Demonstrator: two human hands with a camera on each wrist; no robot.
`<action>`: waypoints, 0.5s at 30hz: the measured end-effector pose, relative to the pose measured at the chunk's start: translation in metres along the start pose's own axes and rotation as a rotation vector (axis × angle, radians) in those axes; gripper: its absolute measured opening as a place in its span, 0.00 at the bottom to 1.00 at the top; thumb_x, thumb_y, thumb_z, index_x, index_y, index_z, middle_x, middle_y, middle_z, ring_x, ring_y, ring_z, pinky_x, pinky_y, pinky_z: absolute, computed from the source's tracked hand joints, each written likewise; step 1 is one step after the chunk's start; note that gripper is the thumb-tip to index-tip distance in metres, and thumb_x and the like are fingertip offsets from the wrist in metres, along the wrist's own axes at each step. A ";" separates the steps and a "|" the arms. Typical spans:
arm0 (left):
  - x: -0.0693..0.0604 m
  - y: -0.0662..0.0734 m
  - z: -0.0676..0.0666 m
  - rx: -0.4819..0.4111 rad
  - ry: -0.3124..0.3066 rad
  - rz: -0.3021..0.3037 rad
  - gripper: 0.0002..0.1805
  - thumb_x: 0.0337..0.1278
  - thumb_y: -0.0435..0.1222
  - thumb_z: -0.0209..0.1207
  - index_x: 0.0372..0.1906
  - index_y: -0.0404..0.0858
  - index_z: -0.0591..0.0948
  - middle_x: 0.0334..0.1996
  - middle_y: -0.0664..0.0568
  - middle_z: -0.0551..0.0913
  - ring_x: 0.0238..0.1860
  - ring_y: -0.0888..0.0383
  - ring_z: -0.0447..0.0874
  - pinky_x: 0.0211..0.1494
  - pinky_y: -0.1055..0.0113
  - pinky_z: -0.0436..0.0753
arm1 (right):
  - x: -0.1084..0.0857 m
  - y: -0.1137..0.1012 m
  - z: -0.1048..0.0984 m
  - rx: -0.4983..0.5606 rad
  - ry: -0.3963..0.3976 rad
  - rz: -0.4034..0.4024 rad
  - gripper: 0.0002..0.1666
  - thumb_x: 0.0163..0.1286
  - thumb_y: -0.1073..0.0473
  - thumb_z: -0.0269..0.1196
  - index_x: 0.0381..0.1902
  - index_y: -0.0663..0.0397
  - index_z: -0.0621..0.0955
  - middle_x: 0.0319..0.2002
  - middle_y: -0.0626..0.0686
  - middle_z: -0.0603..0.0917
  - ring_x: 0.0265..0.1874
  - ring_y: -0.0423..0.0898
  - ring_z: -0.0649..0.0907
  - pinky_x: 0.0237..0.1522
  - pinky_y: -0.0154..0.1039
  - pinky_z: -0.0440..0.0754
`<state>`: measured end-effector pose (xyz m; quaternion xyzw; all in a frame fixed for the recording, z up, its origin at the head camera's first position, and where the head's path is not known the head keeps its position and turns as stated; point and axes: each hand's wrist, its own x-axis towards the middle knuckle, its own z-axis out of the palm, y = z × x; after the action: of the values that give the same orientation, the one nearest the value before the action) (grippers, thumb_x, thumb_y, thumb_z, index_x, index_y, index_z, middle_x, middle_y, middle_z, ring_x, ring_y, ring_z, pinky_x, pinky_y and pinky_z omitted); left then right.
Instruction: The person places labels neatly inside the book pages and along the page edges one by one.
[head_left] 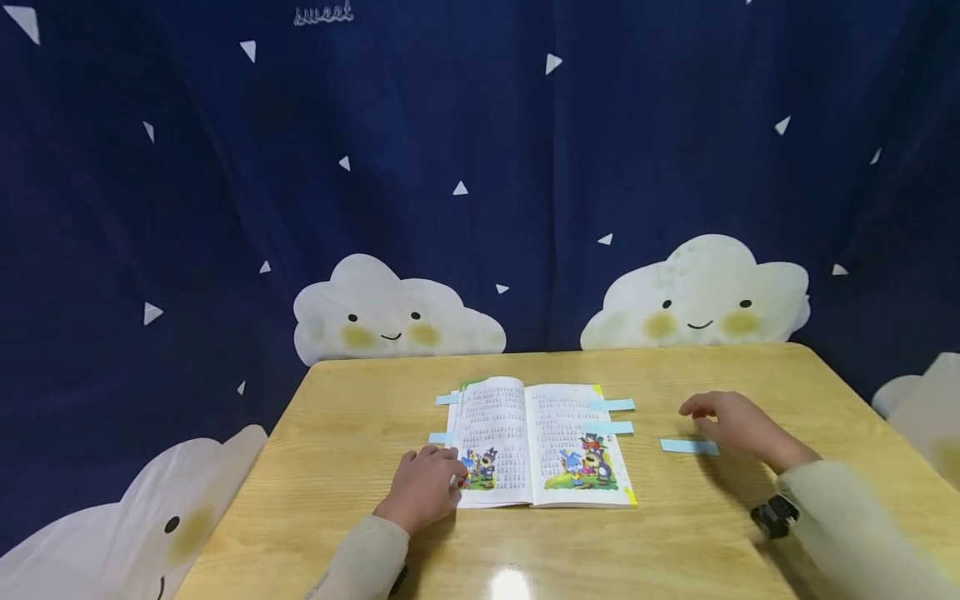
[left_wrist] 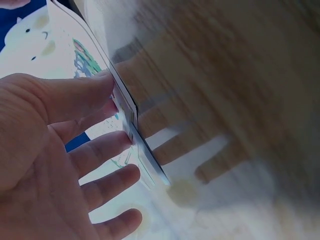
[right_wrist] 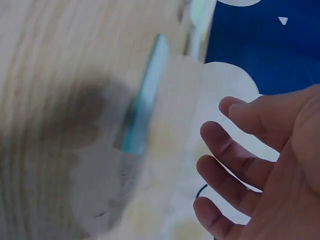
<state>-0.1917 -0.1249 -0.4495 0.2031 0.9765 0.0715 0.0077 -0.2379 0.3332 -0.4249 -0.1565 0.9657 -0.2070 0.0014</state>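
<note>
An open picture book (head_left: 495, 417) lies on the wooden table, its pages carrying text and cartoon animals. My left hand (head_left: 425, 487) rests at the book's lower left edge. In the left wrist view its thumb (left_wrist: 82, 95) touches the page edge, while the other fingers extend fairly straight beside it. To the right of the book, a loose light-blue paper strip (head_left: 688, 447) lies on the table. Just above and right of that strip hovers my right hand (head_left: 738, 425). Seen from the right wrist, its fingers are relaxed and apart from the strip (right_wrist: 145, 100), holding nothing.
Two light-blue strips, an upper (head_left: 611, 405) and a lower one (head_left: 609, 428), stick out from the book's right side. On its left side, an upper strip (head_left: 447, 399) and a lower strip (head_left: 440, 438) protrude. A dark blue curtain (head_left: 480, 167) with clouds hangs behind the table (head_left: 360, 400).
</note>
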 end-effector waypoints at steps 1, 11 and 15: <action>-0.001 0.000 0.000 0.004 0.000 0.003 0.07 0.58 0.36 0.63 0.40 0.50 0.87 0.60 0.48 0.83 0.63 0.42 0.77 0.61 0.37 0.74 | 0.000 0.001 0.003 -0.006 -0.006 0.005 0.13 0.67 0.70 0.57 0.46 0.65 0.84 0.42 0.63 0.87 0.43 0.60 0.84 0.43 0.57 0.83; 0.001 -0.002 0.003 0.006 0.031 0.025 0.08 0.55 0.35 0.64 0.37 0.51 0.87 0.58 0.50 0.84 0.60 0.42 0.78 0.58 0.38 0.75 | 0.004 0.006 0.018 -0.083 -0.013 0.023 0.10 0.60 0.70 0.61 0.35 0.57 0.87 0.33 0.51 0.88 0.32 0.44 0.81 0.35 0.46 0.81; 0.003 -0.002 0.005 0.022 0.035 0.027 0.09 0.55 0.36 0.64 0.40 0.51 0.88 0.58 0.50 0.84 0.59 0.43 0.79 0.57 0.39 0.76 | 0.006 0.005 0.022 -0.104 -0.022 0.044 0.08 0.58 0.69 0.62 0.32 0.54 0.86 0.31 0.49 0.86 0.30 0.42 0.78 0.34 0.44 0.80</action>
<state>-0.1950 -0.1253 -0.4547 0.2149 0.9744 0.0645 -0.0123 -0.2435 0.3272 -0.4471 -0.1374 0.9783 -0.1545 0.0086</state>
